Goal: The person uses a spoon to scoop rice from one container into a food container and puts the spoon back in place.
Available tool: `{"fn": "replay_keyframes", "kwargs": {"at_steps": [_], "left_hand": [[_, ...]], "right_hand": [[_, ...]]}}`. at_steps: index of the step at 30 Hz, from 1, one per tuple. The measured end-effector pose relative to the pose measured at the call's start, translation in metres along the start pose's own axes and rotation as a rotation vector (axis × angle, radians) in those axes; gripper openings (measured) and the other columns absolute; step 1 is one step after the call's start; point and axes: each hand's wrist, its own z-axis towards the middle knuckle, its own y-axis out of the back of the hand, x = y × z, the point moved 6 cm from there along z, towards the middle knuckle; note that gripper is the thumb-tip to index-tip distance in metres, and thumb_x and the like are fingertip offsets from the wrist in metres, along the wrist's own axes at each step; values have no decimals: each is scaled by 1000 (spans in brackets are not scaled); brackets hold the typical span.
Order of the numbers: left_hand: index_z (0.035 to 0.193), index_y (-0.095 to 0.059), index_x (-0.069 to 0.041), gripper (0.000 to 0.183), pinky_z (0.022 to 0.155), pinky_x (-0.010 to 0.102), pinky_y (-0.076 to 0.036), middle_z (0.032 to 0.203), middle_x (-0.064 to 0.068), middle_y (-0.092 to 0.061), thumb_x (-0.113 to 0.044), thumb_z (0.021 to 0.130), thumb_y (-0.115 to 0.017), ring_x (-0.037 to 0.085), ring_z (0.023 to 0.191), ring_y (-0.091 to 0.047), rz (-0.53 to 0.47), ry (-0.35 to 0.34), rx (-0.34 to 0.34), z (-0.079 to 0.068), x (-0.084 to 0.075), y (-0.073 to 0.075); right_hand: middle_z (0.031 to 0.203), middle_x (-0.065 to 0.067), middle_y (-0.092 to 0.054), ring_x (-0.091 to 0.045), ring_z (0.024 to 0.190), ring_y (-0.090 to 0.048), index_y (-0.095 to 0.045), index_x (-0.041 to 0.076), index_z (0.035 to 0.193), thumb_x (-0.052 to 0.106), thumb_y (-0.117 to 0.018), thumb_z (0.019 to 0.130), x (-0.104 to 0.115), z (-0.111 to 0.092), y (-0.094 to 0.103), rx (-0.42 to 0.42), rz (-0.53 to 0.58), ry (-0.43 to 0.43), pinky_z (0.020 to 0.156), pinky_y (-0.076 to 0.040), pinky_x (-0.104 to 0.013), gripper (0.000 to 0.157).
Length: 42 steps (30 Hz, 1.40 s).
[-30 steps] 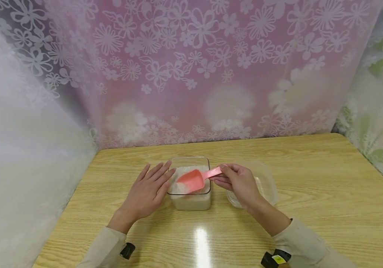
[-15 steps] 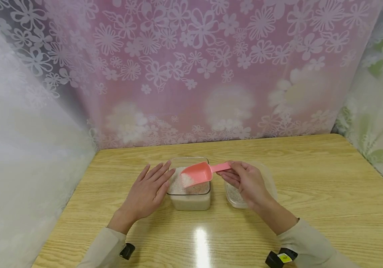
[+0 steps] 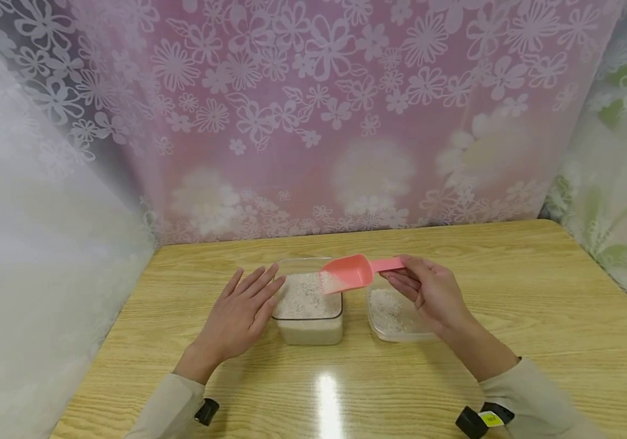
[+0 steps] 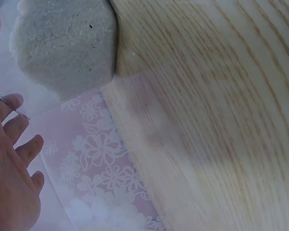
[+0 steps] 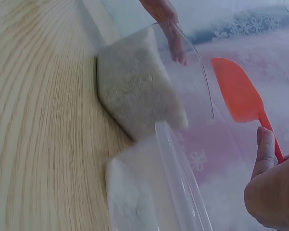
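Note:
A pink scoop [image 3: 353,274] carries white rice in its bowl, above the right rim of a clear square container [image 3: 311,332] that holds rice. My right hand [image 3: 438,299] grips the scoop's handle from the right. My left hand [image 3: 242,314] lies with straight, spread fingers against the left side of that container, fingertips at its rim. In the left wrist view, the left fingers [image 4: 29,149] show beside the clear wall. A second, lower plastic container [image 3: 395,329] stands to the right, with a small heap of rice at its left; my right hand covers part of it.
Both containers stand on a wood-grain table [image 3: 225,402]. A pink floral curtain [image 3: 313,152] hangs behind its far edge, and pale patterned sheets flank it on the left and right.
My right hand has lifted the loaded scoop out of the rice and moved it to the right, toward the second container. The left hand has stayed in place.

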Motion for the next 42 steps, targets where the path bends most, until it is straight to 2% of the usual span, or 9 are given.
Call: {"fn": "replay_keyframes", "kwargs": {"at_steps": [14,27,34,42], "left_hand": [[147,-41,-19,45,116,46,-9,154,-1,-29,-33,105,-33,24,139,-29,-24,9,4,-2,0,-1],[147,-41,-19,46,116,45,-7,154,-1,-28,-34,105,-30,23,140,-27,-34,19,13,-2,0,0],[147,-42,-20,46,116,45,-8,154,-1,-29,-35,105,-30,22,140,-27,-51,18,5,-2,0,0],[147,-41,-19,45,116,45,-8,154,0,-28,-33,105,-32,22,140,-27,-51,20,7,-2,0,-2]], "right_hand": [[94,-16,-71,-21,90,-69,-68,-1,105,10,-53,99,21,-10,49,11,65,63,83,-52,-29,19],[92,-17,-71,-23,88,-70,-68,-1,102,8,-55,98,27,-17,93,-63,69,73,82,-53,-30,17],[93,-16,-71,-23,87,-70,-67,-2,102,9,-55,98,30,-21,105,-67,31,105,80,-54,-30,17],[94,-18,-70,-25,88,-70,-65,-3,104,8,-54,98,35,-24,109,-59,-12,152,80,-54,-32,17]]}}
